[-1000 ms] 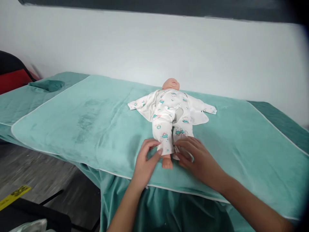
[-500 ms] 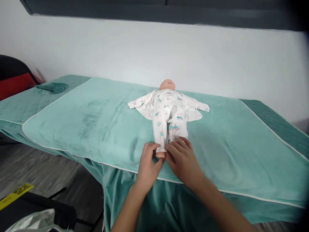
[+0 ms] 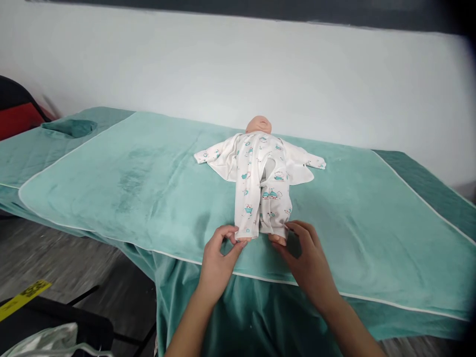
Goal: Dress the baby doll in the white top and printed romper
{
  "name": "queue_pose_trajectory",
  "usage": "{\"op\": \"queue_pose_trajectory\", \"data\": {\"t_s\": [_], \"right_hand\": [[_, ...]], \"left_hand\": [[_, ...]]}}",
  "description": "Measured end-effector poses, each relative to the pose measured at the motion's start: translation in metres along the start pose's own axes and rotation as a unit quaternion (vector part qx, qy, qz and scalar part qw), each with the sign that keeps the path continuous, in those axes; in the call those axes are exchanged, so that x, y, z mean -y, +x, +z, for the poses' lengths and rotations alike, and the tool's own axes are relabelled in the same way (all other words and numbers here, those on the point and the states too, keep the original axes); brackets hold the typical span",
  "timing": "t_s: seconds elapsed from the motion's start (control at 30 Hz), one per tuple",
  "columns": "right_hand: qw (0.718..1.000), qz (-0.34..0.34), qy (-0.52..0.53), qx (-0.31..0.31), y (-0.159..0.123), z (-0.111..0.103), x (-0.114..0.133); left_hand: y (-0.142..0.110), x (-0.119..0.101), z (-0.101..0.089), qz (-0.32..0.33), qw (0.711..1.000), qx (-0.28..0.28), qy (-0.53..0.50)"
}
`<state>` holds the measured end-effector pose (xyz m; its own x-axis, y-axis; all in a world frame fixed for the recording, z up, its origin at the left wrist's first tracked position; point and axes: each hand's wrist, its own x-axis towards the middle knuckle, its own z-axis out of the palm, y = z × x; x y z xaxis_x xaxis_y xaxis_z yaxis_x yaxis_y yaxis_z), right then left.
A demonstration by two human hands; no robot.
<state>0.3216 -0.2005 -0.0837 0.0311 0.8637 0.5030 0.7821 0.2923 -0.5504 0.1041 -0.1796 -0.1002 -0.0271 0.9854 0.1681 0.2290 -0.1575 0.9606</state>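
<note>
a baby doll [image 3: 258, 124] lies face-up across the pale green table cover [image 3: 167, 173]; the person's left hand [image 3: 217, 259] and right hand [image 3: 311, 262] each pinch a cuff [image 3: 246, 232] of its printed white trousers [image 3: 247, 191].

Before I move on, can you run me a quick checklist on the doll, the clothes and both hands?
1. Doll supported: ok, it lies stretched out on the green cover.
2. Left hand placed: ok, at the hem of the trouser leg on its side.
3. Right hand placed: ok, at the hem of the other leg.
4. Trousers down to the feet: ok, with parts of both feet showing below the hems.
5. Jacket flaps drawn in: not ok, they spread out on both sides.
6. Firm grip on the hems: cannot tell from this view.
</note>
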Motion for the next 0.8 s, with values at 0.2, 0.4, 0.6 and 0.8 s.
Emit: {"op": "queue_pose_trajectory", "data": {"t_s": [0.2,0.4,0.6,0.8], "right_hand": [[0.997,0.059,0.02,0.045,0.004,0.006,-0.015],[0.998,0.01,0.067,0.01,0.013,-0.015,0.005],[0.999,-0.046,0.028,-0.005,0.011,-0.047,0.02],[0.998,-0.032,0.034,0.037,-0.004,-0.03,0.004]], "left_hand": [[-0.008,-0.018,0.005,0.177,0.972,-0.026,0.154],[-0.002,-0.05,0.033,0.263,0.919,0.034,0.292],[0.009,-0.064,0.049,0.252,0.915,0.099,0.298],[0.008,-0.058,0.051,0.241,0.921,0.11,0.285]]}}
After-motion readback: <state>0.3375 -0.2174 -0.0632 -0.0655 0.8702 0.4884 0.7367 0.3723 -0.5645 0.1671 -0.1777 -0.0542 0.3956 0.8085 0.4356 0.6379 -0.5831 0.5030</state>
